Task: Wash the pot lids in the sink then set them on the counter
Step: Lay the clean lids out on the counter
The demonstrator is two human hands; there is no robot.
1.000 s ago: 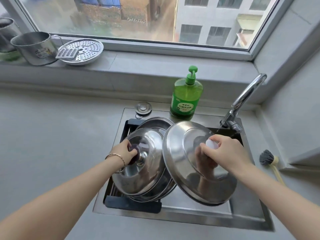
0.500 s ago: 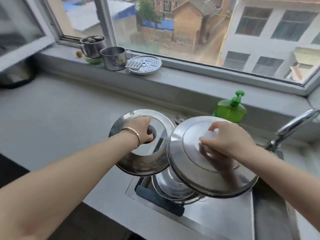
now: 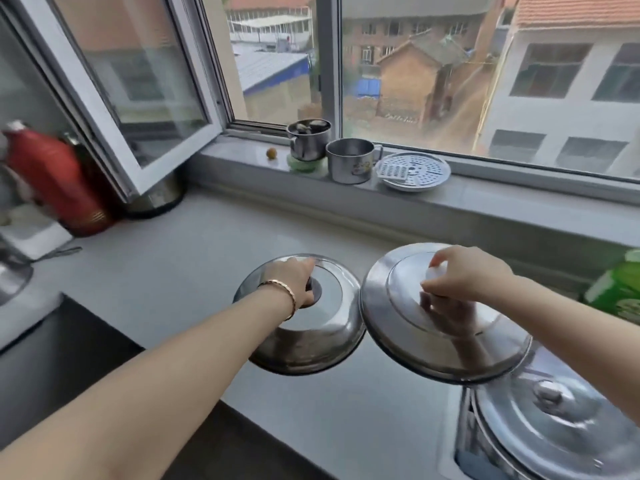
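Item: 2 steel pot lids, both in transit above the grey surface [image 3: 173,271], left of the sink [image 3: 450,448]. Left hand [image 3: 294,284]: fingers curled round the dark knob [image 3: 316,292] of the domed lid [image 3: 311,344], which hangs beneath it, tipped toward the viewer. Right hand [image 3: 464,275]: fingertips pinching the white knob [image 3: 437,271] of the flat lid [image 3: 415,344], wider, tilted down toward the sink. The 2 rims sit just beside each other (contact cannot be told). Being round, neither lid has a long axis; the governing relation is vertical, each lid directly below its hand with bare surface under it. Judged next move: straight down, levelling each rim, the left hand nearer the open stretch. Whether the domed lid already rests on the surface cannot be told. Further lids [image 3: 554,420] are stacked in the sink. Room: green soap bottle [image 3: 620,289] at right; sill with steel mug [image 3: 349,161] and perforated plate [image 3: 414,171]; red flask [image 3: 59,181] far left; window ajar.
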